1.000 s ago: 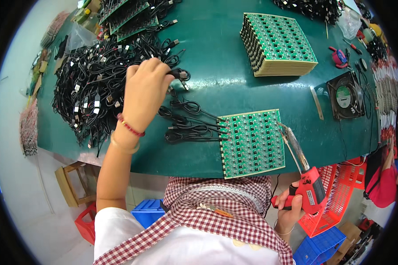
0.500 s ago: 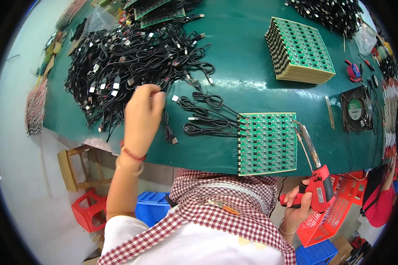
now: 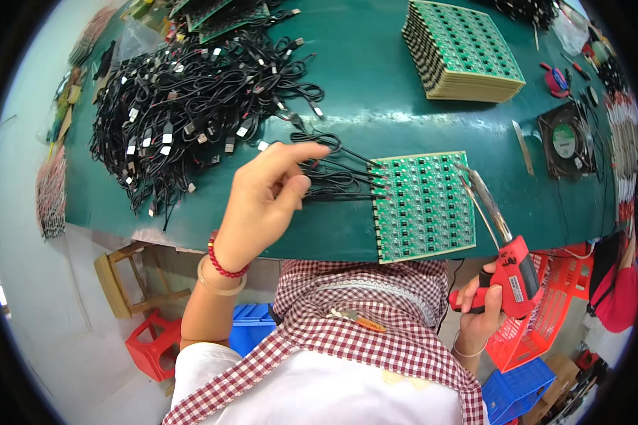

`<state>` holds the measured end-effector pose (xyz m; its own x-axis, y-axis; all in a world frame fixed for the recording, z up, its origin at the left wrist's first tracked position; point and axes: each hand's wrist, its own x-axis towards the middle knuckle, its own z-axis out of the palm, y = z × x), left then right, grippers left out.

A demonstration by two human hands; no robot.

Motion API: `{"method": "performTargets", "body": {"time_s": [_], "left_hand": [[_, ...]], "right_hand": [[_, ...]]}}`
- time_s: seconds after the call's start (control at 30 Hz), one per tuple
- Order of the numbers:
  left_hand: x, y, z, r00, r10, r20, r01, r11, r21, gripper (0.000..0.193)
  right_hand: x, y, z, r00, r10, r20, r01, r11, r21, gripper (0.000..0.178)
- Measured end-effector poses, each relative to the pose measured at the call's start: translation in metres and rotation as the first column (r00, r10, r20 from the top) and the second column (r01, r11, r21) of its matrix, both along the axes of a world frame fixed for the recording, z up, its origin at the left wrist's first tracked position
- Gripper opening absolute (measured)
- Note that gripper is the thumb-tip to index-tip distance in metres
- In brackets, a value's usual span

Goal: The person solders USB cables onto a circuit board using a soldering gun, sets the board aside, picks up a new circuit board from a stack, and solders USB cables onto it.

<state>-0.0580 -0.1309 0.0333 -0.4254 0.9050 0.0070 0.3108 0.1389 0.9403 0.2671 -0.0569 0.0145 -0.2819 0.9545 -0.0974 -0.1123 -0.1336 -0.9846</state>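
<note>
A green circuit board panel with rows of small parts lies at the table's near edge. Several black USB cables run from the left up to its left edge. Over these cables is my left hand, index finger stretched out and thumb apart, with nothing visible between them. Its other fingers are curled and partly hidden. My right hand grips a red and black soldering gun by its handle. The gun's metal tip points up and left, at the panel's upper right corner.
A big heap of black USB cables covers the table's left side. Far right of centre stands a stack of green panels. A black fan, a metal ruler and pliers lie at right. Below is a red crate.
My left hand has moved right, from the cable heap to the cables beside the panel, its index finger now stretched out. The view has shifted slightly; my right hand keeps hold of the soldering gun.
</note>
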Motion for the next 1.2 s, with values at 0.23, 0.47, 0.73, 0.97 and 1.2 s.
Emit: {"method": "performTargets", "body": {"time_s": [0.23,0.47,0.73,0.97,1.2], "left_hand": [[0.040,0.025,-0.010,0.995,-0.054,0.080,0.054,0.998,0.014,0.031],[0.056,0.031,-0.023,0.929,-0.175,-0.326,0.197,0.980,0.037,0.030],[0.060,0.032,-0.026,0.905,-0.185,-0.382,0.208,0.978,0.020,0.032],[0.061,0.031,-0.029,0.950,-0.184,-0.251,0.187,0.982,-0.011,0.023],[0.061,0.032,-0.031,0.934,-0.230,-0.274,0.234,0.972,-0.017,0.024]], "right_hand": [[0.003,-0.006,0.004,0.999,0.053,0.006,-0.053,0.998,0.018,0.042],[0.010,-0.006,0.003,0.999,-0.003,0.037,0.004,1.000,-0.015,0.040],[0.000,-0.003,0.000,0.996,0.022,0.087,-0.021,1.000,-0.011,0.035],[0.000,-0.001,-0.003,0.996,0.045,0.072,-0.045,0.999,-0.007,0.037],[0.004,-0.003,-0.004,0.996,0.052,0.078,-0.051,0.999,-0.012,0.039]]}}
